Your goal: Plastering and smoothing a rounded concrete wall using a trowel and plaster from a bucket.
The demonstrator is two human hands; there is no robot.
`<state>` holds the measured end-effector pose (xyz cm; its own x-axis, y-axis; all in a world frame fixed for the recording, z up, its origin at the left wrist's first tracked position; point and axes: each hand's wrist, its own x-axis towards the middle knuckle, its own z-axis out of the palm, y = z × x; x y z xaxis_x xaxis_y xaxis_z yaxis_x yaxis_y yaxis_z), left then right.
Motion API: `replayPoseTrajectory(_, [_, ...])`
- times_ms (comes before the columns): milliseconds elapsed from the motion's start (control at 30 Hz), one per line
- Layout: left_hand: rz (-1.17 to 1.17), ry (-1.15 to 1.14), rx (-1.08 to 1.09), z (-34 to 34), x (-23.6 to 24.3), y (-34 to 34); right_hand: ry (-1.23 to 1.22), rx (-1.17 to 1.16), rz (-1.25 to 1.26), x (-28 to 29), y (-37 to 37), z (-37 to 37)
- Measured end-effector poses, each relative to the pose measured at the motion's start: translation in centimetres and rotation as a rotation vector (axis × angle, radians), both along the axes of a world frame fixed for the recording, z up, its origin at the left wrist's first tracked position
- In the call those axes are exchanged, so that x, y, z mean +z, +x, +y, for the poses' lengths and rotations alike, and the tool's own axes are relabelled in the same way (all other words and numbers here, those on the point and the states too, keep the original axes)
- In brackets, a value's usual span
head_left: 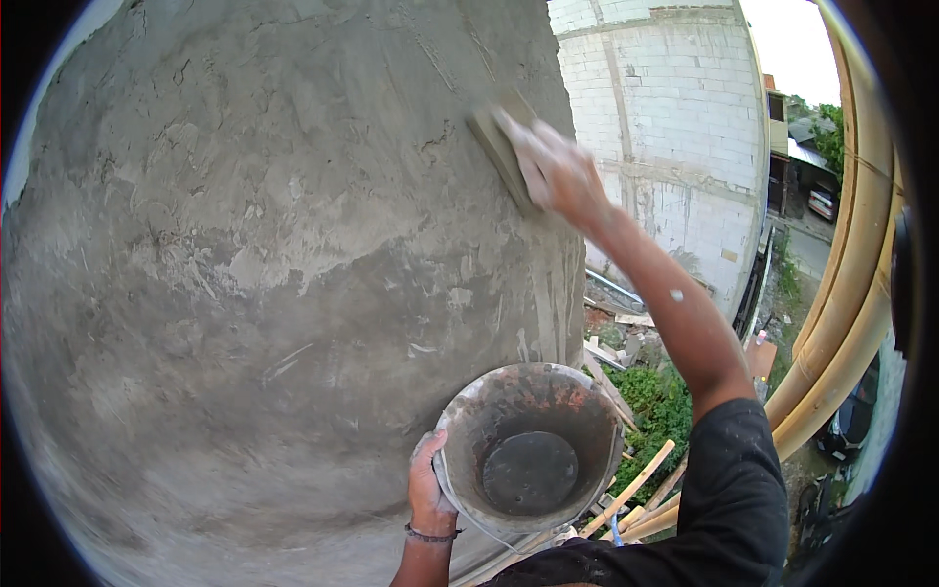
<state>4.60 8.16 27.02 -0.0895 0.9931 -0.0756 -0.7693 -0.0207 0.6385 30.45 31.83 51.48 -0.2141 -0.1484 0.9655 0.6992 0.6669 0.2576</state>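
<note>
I see the left hand [430, 481] closed on a bucket [533, 399], the right hand [559, 174] gripping a float [498, 158] against the wall [254, 303].

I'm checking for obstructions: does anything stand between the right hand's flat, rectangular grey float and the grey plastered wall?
Nothing visible: the right hand holds the float seemingly against the wall. The left hand holds a round grey bucket lower down.

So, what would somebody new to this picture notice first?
Most likely the rough grey plastered wall filling the left and middle. Near its upper right edge, the right hand holds a blurred plastering float; at lower centre, the left hand grips a mortar-stained bucket. Thick bamboo poles curve along the far right.
</note>
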Motion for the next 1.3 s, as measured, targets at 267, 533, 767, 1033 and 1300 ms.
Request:
replayPoseTrajectory(267, [0.035,0.004,0.014,0.3,0.2,0.3,0.214,-0.158,-0.026,9.8,-3.2,-1.8])
replayPoseTrajectory(533, [0.016,-0.026,0.034,0.7,-0.1,0.3,0.400,-0.006,0.099,19.8,-4.8,-5.3])
replayPoseTrajectory(767, [0.003,-0.005,0.022,0.7,-0.4,-0.6,0.148,0.035,-0.126,1.1,-0.2,1.8])
replayPoseTrajectory(1033, [0.003,0.004,-0.026,0.7,0.4,0.0,0.370,-0.073,-0.065,10.8,-2.5,-0.7])
replayPoseTrajectory(1300, [0.033,-0.009,0.024,1.1,0.7,0.4,0.390,-0.094,0.189,24.0,-4.0,-2.7])
